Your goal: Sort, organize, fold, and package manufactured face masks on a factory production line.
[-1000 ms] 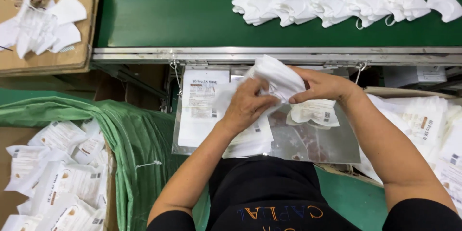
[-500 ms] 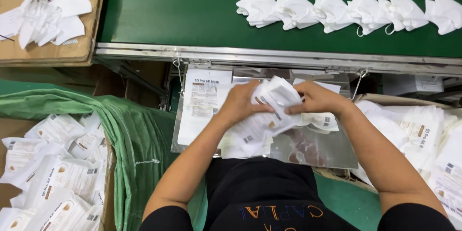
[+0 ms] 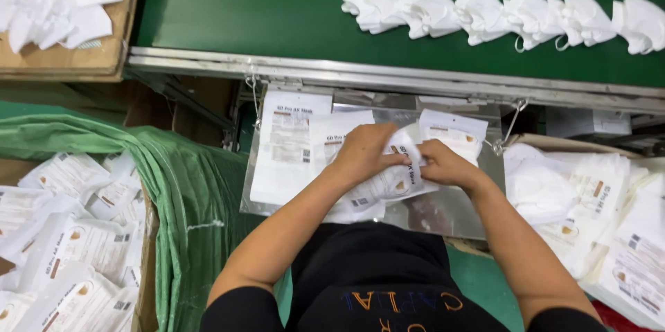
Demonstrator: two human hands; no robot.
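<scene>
So your left hand (image 3: pixel 366 152) and right hand (image 3: pixel 443 166) are both clamped onto the same white mask pouch (image 3: pixel 396 178), fingers curled over its top edge, thumbs tucked underneath where you can't see them. The two hands sit just beside each other, nearly touching, with the pouch pinched between them. I honestly can't tell whether a mask is inside it or not, since your hands cover the opening.

The pouch lies on the shiny metal tray (image 3: pixel 443 211) that hangs from little hooks right below the conveyor rail. On the same tray, to the left of the pouch, there's a flat stack of empty white pouches (image 3: pixel 289 145), and another printed pouch (image 3: pixel 454 131) peeks out behind your right hand, at the tray's far edge.

Above the tray runs the green conveyor belt (image 3: pixel 242 13), and a row of folded white masks (image 3: pixel 499 13) lies on it, overlapping each other, up and to the right of the tray.

Left of the tray, a box lined with green plastic sheeting (image 3: pixel 187 186) holds a heap of filled pouches (image 3: pixel 69 235). Right of the tray, there's another pile of white packets (image 3: pixel 596 214), just beside your right forearm. Far up and left of the tray, past the belt's near rail, a cardboard box (image 3: pixel 104 58) has a few loose white masks (image 3: pixel 55 3) lying in it.
</scene>
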